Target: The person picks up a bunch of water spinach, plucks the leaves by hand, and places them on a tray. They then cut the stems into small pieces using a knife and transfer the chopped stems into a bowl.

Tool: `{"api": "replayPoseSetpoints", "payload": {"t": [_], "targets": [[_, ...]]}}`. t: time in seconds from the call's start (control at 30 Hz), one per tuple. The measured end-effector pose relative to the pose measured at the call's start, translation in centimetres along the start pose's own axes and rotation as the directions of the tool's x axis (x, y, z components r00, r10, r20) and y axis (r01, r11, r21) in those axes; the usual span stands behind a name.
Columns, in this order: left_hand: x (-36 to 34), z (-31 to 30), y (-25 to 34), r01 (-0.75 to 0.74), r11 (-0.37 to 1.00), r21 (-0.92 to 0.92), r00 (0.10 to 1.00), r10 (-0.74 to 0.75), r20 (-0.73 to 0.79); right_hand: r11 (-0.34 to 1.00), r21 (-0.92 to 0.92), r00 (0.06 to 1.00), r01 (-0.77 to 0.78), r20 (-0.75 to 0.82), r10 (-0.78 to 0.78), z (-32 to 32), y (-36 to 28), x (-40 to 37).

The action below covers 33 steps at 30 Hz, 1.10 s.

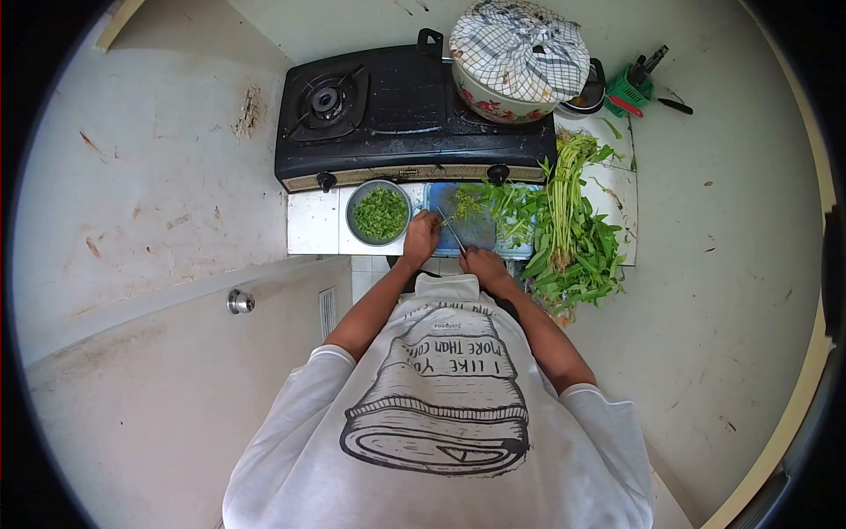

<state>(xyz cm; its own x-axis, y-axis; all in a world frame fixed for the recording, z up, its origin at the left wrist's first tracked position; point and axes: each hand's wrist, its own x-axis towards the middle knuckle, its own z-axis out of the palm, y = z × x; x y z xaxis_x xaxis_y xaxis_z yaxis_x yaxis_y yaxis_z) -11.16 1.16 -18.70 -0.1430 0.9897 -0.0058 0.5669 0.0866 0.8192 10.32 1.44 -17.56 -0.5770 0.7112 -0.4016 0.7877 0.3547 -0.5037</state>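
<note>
My right hand (483, 264) is wrapped around the handle of a knife (453, 231), whose blade points up and left over a blue cutting board (480, 234). By the blade's tip, at the board's left edge, my left hand (423, 234) has its fingers curled together; whatever they pinch is too small to make out. A small heap of chopped greens (467, 205) lies on the board beyond the blade. Cut leafy stems (515, 212) spread over the board's right side. Just left of my left hand, a grey bowl (351, 225) holds chopped green leaves (381, 214).
A large bunch of leafy greens (573, 212) lies right of the board, its leaves overhanging the counter's front edge. Behind stands a black gas stove (397, 115) bearing a cloth-covered pot (502, 106). A green basket (627, 88) with knives sits at the back right. Walls close in both sides.
</note>
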Motion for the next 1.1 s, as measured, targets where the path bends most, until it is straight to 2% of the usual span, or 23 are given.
{"api": "replayPoseSetpoints", "payload": {"t": [0.1, 0.2, 0.3, 0.4, 0.6, 0.73, 0.83, 0.93, 1.03, 1.1], "targets": [[-0.1, 0.2, -0.1, -0.005, 1.0, 0.012, 1.0, 0.005, 0.009, 0.998, -0.058, 0.998, -0.004, -0.062, 0.001, 0.3, 0.2, -0.2], [0.0, 0.0, 0.1, -0.004, 1.0, -0.014, 1.0, 0.004, 0.006, 0.997, -0.02, 0.994, -0.069, -0.083, 0.067, -0.1, -0.2, 0.6], [-0.1, -0.1, 0.0, -0.023, 1.0, -0.02, 1.0, 0.022, -0.006, 0.999, -0.007, 0.999, -0.036, -0.021, 0.036, -0.9, -0.5, 0.8], [0.0, -0.2, 0.1, -0.045, 0.999, 0.018, 0.999, 0.045, 0.008, 1.0, 0.024, 0.999, 0.002, -0.037, -0.001, -0.7, -0.8, 0.3], [0.0, -0.2, 0.1, -0.033, 0.999, 0.008, 0.999, 0.033, -0.001, 1.0, -0.002, 1.0, -0.001, 0.017, 0.001, -0.9, -0.9, -0.1], [0.0, -0.3, 0.2, -0.021, 1.0, 0.011, 1.0, 0.02, 0.014, 1.0, 0.002, 1.0, -0.011, -0.001, 0.011, -0.4, -1.1, 0.9], [0.0, -0.1, -0.1, -0.085, 0.995, 0.047, 0.996, 0.086, -0.038, 1.0, -0.01, 0.999, -0.018, -0.046, 0.018, 0.1, -1.4, 2.2], [-0.1, 0.1, -0.1, -0.019, 0.999, -0.036, 1.0, 0.019, -0.017, 0.999, -0.028, 0.998, -0.034, -0.054, 0.033, 0.3, -1.6, 2.3], [-0.1, 0.1, 0.3, 0.0, 0.999, -0.035, 0.999, -0.002, -0.052, 0.999, -0.028, 1.0, -0.022, -0.011, 0.022, 0.2, -0.8, 0.9], [-0.2, -0.2, 0.4, -0.013, 0.999, 0.036, 0.999, 0.014, -0.031, 0.999, -0.031, 0.999, -0.035, -0.009, 0.035, 0.5, -0.4, 0.1]]}}
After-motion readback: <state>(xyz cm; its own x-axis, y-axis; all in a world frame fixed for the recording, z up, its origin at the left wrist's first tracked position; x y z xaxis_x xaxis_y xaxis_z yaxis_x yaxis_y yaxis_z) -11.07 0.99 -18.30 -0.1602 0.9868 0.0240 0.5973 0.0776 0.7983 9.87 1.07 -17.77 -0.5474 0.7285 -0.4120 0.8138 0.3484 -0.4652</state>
